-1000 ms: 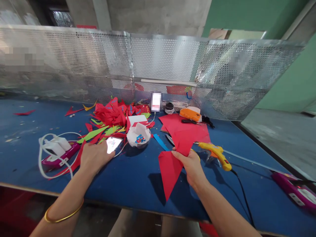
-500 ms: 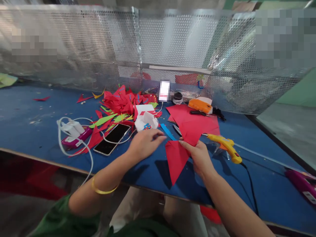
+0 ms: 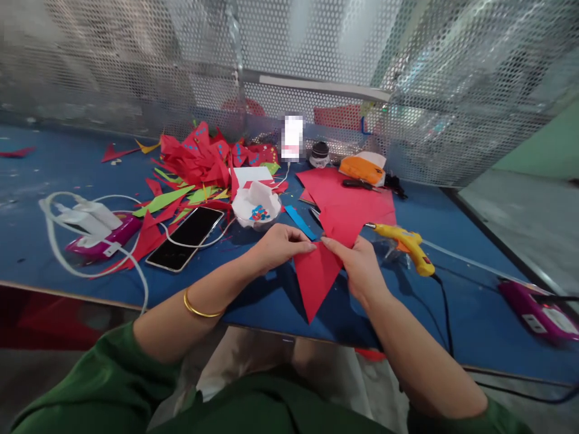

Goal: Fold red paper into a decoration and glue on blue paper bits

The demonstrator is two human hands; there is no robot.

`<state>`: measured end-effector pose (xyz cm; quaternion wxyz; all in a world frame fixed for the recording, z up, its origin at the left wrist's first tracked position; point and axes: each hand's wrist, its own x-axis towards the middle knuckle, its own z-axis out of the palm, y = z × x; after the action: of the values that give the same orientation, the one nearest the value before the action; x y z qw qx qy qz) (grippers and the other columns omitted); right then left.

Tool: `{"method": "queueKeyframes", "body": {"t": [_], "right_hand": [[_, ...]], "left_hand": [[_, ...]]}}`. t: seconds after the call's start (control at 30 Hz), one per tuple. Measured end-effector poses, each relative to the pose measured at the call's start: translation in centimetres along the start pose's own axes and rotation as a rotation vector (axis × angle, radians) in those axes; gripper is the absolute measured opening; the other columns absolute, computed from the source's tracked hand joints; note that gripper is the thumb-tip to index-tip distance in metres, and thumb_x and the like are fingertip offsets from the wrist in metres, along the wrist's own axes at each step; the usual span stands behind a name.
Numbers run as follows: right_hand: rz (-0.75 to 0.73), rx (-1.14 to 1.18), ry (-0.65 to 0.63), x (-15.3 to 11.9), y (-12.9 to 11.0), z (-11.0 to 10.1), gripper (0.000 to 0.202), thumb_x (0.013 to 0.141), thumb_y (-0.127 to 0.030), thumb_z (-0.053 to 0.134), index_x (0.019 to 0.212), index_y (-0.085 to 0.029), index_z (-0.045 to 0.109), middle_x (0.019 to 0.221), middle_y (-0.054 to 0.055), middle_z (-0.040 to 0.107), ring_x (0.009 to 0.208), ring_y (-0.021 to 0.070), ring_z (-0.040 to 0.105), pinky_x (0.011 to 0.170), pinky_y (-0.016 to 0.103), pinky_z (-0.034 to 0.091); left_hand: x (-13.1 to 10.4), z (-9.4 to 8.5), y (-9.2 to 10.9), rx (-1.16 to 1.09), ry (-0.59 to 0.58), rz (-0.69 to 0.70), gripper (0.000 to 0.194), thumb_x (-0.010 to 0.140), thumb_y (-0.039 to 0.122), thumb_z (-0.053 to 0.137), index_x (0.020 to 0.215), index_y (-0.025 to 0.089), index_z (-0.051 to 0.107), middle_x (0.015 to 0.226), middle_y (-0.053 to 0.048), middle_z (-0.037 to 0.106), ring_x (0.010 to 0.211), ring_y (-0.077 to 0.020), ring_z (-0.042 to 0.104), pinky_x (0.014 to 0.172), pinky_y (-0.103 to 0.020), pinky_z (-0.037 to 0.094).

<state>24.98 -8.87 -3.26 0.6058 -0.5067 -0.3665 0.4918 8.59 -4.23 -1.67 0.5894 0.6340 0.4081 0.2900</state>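
A folded piece of red paper (image 3: 318, 280) hangs between my two hands, its pointed end turned down toward the table's front edge. My left hand (image 3: 286, 246) pinches its upper left corner between thumb and fingers. On the other side my right hand (image 3: 359, 265) grips it, thumb on top, fingers hidden behind. Just beyond lie a blue paper strip (image 3: 299, 222) and the tip of a metal tool, mostly covered by red paper. A white paper-lined bowl (image 3: 244, 204) with small blue and red bits stands past my left hand. Right of my right hand rests a yellow glue gun (image 3: 409, 244).
Red paper sheets (image 3: 375, 204), an orange-and-white packet (image 3: 362, 167) and a black-lidded jar (image 3: 319, 154) are at the back. Left lie a phone (image 3: 185, 239), a charger with cables (image 3: 93, 218) and a scrap pile (image 3: 194, 158). A purple power strip (image 3: 538, 310) sits far right.
My left hand has moved right and taken hold of the red paper's corner, where it was apart before. My right hand keeps its grip. The view has tilted down.
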Motion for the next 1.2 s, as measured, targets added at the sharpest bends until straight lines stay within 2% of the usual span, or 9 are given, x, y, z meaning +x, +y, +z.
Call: {"method": "queueKeyframes", "body": {"t": [0.2,0.47,0.7,0.83,0.9,1.07,1.2], "right_hand": [[-0.018,-0.010,-0.001,0.1,-0.1,-0.1,0.027,0.058,-0.032,0.086,0.078,-0.019,0.075,0.078,0.001,0.076,0.068,0.0182,0.067,0.071,0.034,0.054],[-0.027,-0.043,-0.052,0.0,0.0,-0.1,0.025,0.062,-0.033,0.084,0.081,-0.020,0.075,0.082,0.001,0.077,0.071,0.0185,0.068,0.072,0.034,0.054],[-0.061,-0.045,0.033,0.1,0.0,-0.2,0.027,0.055,-0.029,0.087,0.077,-0.020,0.075,0.076,0.000,0.075,0.066,0.0176,0.066,0.069,0.033,0.055],[-0.044,-0.046,0.043,0.0,-0.2,0.0,0.030,0.051,-0.029,0.089,0.076,-0.020,0.075,0.075,0.000,0.076,0.065,0.0191,0.066,0.068,0.035,0.056],[-0.047,-0.041,0.050,0.1,-0.2,0.0,0.027,0.051,-0.028,0.088,0.075,-0.021,0.075,0.074,0.000,0.075,0.065,0.0186,0.066,0.067,0.034,0.056],[-0.059,-0.019,0.074,0.2,-0.3,-0.1,0.025,0.054,-0.027,0.086,0.074,-0.020,0.076,0.076,0.000,0.076,0.067,0.0188,0.067,0.068,0.034,0.055],[-0.059,-0.017,0.065,0.2,-0.3,0.0,0.026,0.054,-0.028,0.085,0.077,-0.020,0.075,0.077,0.000,0.077,0.069,0.0197,0.068,0.069,0.034,0.056]], "left_hand": [[0.0,0.5,0.0,-0.054,-0.015,-0.022,0.026,0.074,0.036,0.070,0.059,0.016,0.065,0.052,0.003,0.050,0.050,-0.0077,0.041,0.050,-0.023,0.032],[0.1,0.8,-0.6,-0.018,0.051,0.059,0.024,0.077,0.033,0.067,0.061,0.015,0.065,0.059,0.000,0.060,0.056,-0.0091,0.048,0.056,-0.024,0.037],[0.2,1.2,-0.9,-0.082,0.066,0.022,0.023,0.077,0.034,0.070,0.066,0.014,0.067,0.056,0.002,0.057,0.053,-0.0076,0.045,0.051,-0.022,0.034],[0.3,1.2,-0.9,-0.085,0.092,0.013,0.022,0.075,0.030,0.071,0.062,0.014,0.066,0.055,0.002,0.056,0.051,-0.0068,0.043,0.050,-0.022,0.033],[0.2,1.2,-0.7,-0.098,0.094,-0.005,0.022,0.075,0.031,0.072,0.062,0.014,0.067,0.055,0.001,0.057,0.051,-0.0070,0.044,0.050,-0.022,0.034],[0.2,1.0,-0.4,-0.169,0.096,-0.057,0.036,0.080,0.044,0.068,0.059,0.016,0.063,0.054,0.002,0.056,0.049,-0.0076,0.046,0.049,-0.023,0.037],[0.4,0.9,-0.8,-0.110,0.164,-0.034,0.031,0.075,0.038,0.074,0.058,0.016,0.061,0.053,0.003,0.053,0.047,-0.0066,0.043,0.047,-0.022,0.035]]}}
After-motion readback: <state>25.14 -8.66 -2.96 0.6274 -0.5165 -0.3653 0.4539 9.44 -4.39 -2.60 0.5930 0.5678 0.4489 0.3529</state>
